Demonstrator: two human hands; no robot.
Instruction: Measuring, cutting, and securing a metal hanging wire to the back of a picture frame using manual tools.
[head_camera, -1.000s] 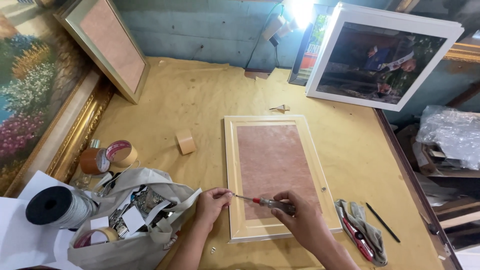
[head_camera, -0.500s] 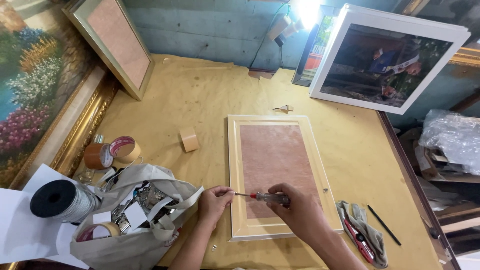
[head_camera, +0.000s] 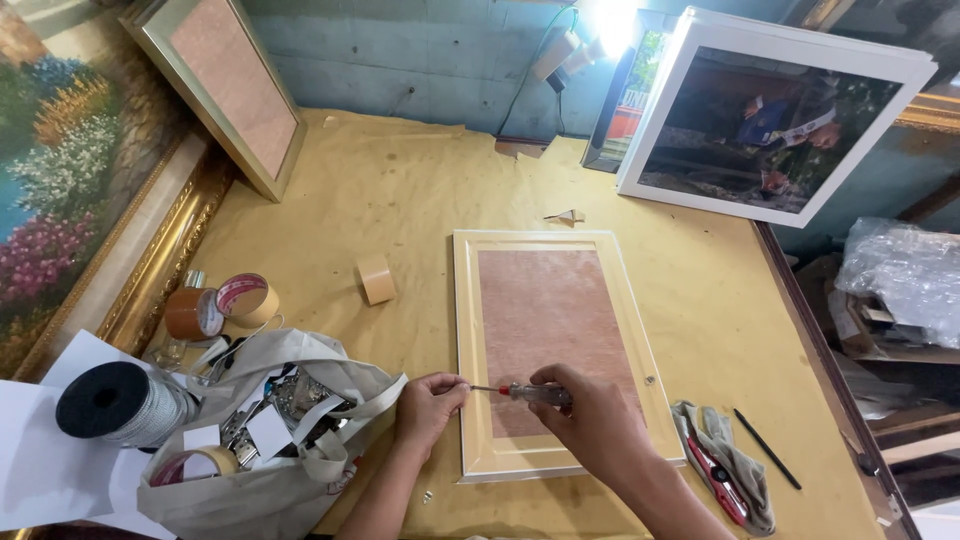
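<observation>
Little has shifted since the earlier frame; the screwdriver (head_camera: 535, 393) is kept clamped in the right hand (head_camera: 590, 420) at the frame's (head_camera: 545, 350) left rail near the bench's front edge; the left hand (head_camera: 428, 405) is pinched at its tip; fastening seems barely begun.

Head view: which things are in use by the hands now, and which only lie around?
In use: screwdriver in right hand; left hand at its tip; wooden frame.
Lying around: tape rolls, cloth bag, black pen, rag, white-framed picture.
</observation>
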